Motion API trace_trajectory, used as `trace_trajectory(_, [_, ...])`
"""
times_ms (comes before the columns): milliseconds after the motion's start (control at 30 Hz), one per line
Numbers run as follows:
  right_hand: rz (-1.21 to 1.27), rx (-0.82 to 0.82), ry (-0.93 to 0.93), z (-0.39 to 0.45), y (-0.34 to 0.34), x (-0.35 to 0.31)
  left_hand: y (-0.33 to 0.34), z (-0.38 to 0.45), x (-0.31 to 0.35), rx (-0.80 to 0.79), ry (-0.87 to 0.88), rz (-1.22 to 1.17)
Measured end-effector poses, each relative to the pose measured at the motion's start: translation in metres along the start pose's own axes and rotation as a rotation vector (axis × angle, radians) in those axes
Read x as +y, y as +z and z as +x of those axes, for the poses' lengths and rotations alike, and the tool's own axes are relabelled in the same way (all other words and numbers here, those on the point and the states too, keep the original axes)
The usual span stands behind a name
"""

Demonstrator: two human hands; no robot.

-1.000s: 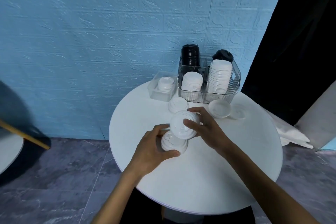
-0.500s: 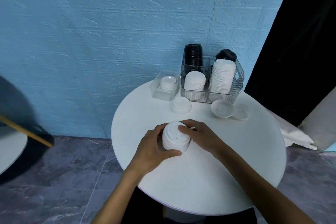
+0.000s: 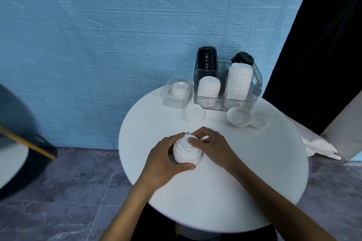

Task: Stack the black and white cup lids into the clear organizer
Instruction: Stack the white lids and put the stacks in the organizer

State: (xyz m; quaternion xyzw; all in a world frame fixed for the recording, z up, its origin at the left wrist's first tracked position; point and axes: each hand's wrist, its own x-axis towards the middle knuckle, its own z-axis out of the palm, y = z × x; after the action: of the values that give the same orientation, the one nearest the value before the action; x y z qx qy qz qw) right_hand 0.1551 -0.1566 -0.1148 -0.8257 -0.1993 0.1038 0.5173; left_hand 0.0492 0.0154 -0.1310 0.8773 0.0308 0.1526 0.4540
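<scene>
A café corner, likely: a round white table (image 3: 225,191) against a blue faux-brick wall (image 3: 117,35), takeaway cup lids (image 3: 239,82) in a clear organizer (image 3: 254,92).

We see round white tabletop (image 3: 225,191). Directly on it: clear organizer (image 3: 254,92) at far edge, small clear tray (image 3: 172,101) just left of it, short lid stack (image 3: 194,113) in front, upturned white lid (image 3: 239,119) touching flat lid (image 3: 259,119), nearer lid stack (image 3: 187,152) mid-table.
</scene>
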Motion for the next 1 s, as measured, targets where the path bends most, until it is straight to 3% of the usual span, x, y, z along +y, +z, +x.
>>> trace_trajectory(267, [-0.028,0.034,-0.036,-0.007,0.005,0.001,0.001,-0.001,0.002,0.016,-0.053,-0.047])
trace_trajectory(567, [-0.338,-0.047,-0.083,-0.001,-0.004,-0.003,0.002,-0.001,0.002,0.054,-0.102,-0.053])
trace_trajectory(733, [-0.373,0.196,-0.199,0.043,-0.012,-0.002,0.002,-0.001,0.005,0.058,-0.133,-0.066])
trace_trajectory(1000, [-0.423,0.177,-0.180,0.094,0.005,0.013,0.002,-0.001,0.007,0.051,-0.149,-0.096])
